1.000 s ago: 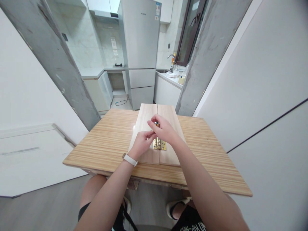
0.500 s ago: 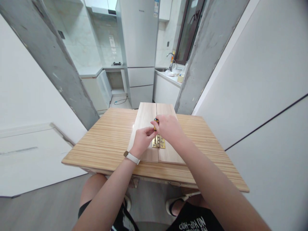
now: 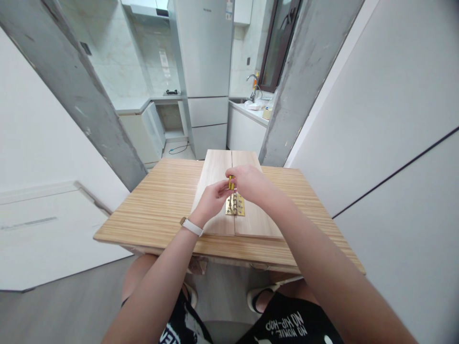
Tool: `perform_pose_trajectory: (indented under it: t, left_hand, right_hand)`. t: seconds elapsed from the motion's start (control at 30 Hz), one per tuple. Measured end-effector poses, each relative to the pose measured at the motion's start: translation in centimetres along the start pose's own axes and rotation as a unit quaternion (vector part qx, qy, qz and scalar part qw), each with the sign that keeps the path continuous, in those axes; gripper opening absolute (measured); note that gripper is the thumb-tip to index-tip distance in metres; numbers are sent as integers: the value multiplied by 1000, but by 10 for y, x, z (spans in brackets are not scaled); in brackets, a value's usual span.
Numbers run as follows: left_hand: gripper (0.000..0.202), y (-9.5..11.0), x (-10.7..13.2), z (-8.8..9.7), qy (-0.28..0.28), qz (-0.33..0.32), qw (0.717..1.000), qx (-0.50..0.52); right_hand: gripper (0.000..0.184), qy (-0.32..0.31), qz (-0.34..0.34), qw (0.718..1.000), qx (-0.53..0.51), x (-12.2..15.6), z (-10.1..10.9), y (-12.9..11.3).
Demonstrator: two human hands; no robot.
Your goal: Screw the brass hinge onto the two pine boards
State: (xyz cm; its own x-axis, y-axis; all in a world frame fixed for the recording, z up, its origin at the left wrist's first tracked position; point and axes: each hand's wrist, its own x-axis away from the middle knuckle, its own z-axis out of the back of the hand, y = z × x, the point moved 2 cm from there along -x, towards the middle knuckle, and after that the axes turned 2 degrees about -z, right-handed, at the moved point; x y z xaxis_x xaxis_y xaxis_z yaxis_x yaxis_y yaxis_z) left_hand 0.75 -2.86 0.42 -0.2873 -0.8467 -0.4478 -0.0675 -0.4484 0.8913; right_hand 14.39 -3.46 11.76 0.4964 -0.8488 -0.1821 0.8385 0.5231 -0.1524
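Observation:
Two pale wooden boards, the left board (image 3: 216, 165) and the right board (image 3: 256, 223), lie side by side on the table. A brass hinge (image 3: 240, 206) sits flat across their seam, with screw heads or holes in its leaves. Above the hinge's far end, my right hand (image 3: 249, 181) is closed around the yellow and black handle of a screwdriver (image 3: 231, 182). My left hand (image 3: 214, 198), with a watch on the wrist, pinches at the lower part of the screwdriver. The tool's tip and any screw under it are hidden by my fingers.
The wood-grain table (image 3: 161, 200) has its near edge just above my knees. A grey pillar stands on each side beyond it. Farther back are a fridge (image 3: 208, 52), a sink counter (image 3: 247, 129) on the right and a cabinet on the left.
My right hand has turned and lifted slightly on the screwdriver, so more of the yellow handle shows. The whole view has shifted a little; the hinge and boards appear unchanged.

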Motion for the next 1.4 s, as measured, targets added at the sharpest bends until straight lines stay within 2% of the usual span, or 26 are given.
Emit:
perform_pose_trajectory:
  t: [0.1,0.17,0.27,0.33,0.43,0.53,0.63,0.77,0.97,1.07,1.2,1.3,1.4]
  left_hand:
    - [26,1,1,3,10,-7,999,-53]
    - [20,1,2,5,19,-11,997,-77]
    - [19,3,2,5,27,-12,995,-97]
    - [20,5,1,3,31,-8,993,-109]
    - [21,9,0,0,42,-7,991,-125]
    - [22,9,-1,-1,64,0,990,-123]
    - [22,6,-2,0,76,10,989,-126]
    - [23,6,-3,2,43,11,993,-109]
    - [23,7,-5,5,-46,14,999,0]
    - [25,5,-4,9,-52,12,999,-3]
    - [19,7,-3,12,-23,6,998,-60]
    - [14,10,-2,12,5,0,995,-99]
    - [14,10,-2,9,26,-12,996,-90]
  right_hand:
    - [19,7,8,1000,-13,2,2,0]
    - [26,23,-2,1000,0,4,6,-2]
    - [43,55,-52,996,55,7,11,-5]
    - [48,62,-84,991,82,7,12,-6]
    - [39,59,-93,990,90,6,8,-6]
    - [23,53,-64,993,79,5,3,-5]
    - [17,43,-26,997,59,3,0,-3]
    - [13,34,10,998,46,0,-1,-2]
    - [15,13,60,998,16,1,0,-1]
    - [20,-2,72,997,-6,3,1,0]
    - [18,4,34,999,-18,5,5,-1]
    - [34,38,-27,999,25,6,9,-3]
    - [36,57,-62,993,82,6,7,-7]
